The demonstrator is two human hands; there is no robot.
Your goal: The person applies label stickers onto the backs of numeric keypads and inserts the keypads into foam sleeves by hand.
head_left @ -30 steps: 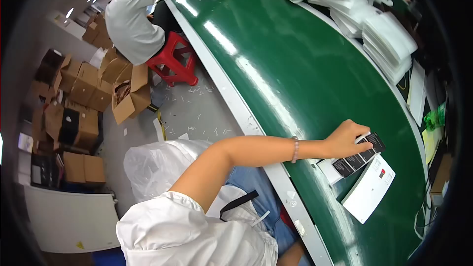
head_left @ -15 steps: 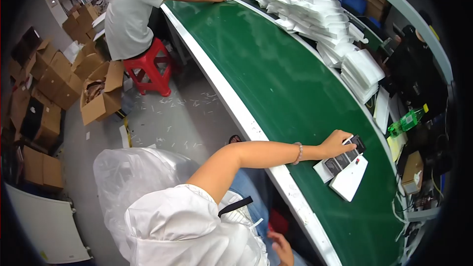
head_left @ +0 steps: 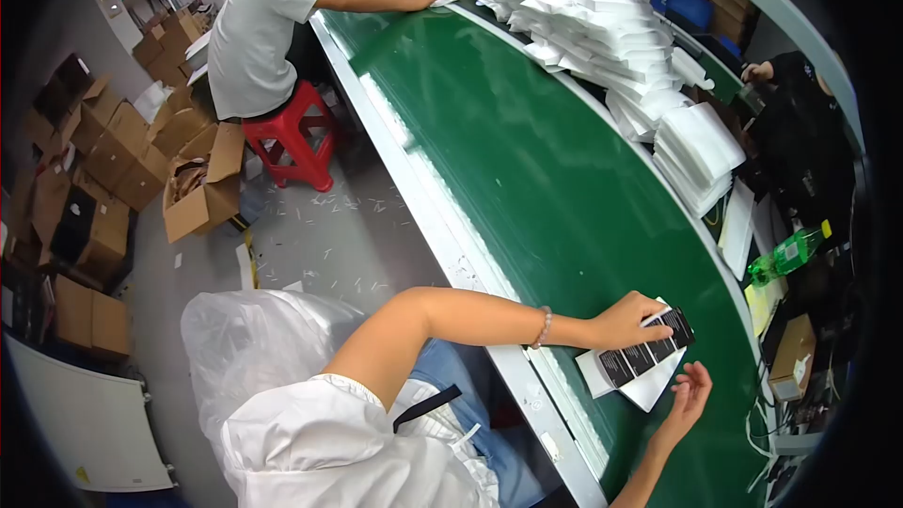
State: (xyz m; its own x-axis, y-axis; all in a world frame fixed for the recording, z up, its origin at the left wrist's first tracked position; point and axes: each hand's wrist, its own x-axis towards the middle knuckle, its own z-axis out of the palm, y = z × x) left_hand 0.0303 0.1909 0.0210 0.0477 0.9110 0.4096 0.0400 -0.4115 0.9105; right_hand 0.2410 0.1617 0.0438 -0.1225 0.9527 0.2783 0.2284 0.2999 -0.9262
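Observation:
My left hand (head_left: 632, 320), with a beaded bracelet at its wrist, is closed on a row of small boxes with black labelled faces (head_left: 637, 357) at the lower right of the green surface. Against and partly beneath this row lies a white flat box (head_left: 656, 388), largely covered. My right hand (head_left: 691, 393) is just below the white box, palm up, its fingers apart and slightly curled, with nothing in it.
A long green belt (head_left: 527, 198) has a white edge rail (head_left: 442, 246). White packets (head_left: 602, 38) are heaped along its far side. A green bottle (head_left: 788, 252) lies at right. Another person (head_left: 254, 38) sits on a red stool (head_left: 299, 143); cartons (head_left: 202, 190) stand at left.
My right hand has come up from beside my lap to the belt near the boxes. My left hand and the row of boxes have shifted over the white flat box, covering more of it.

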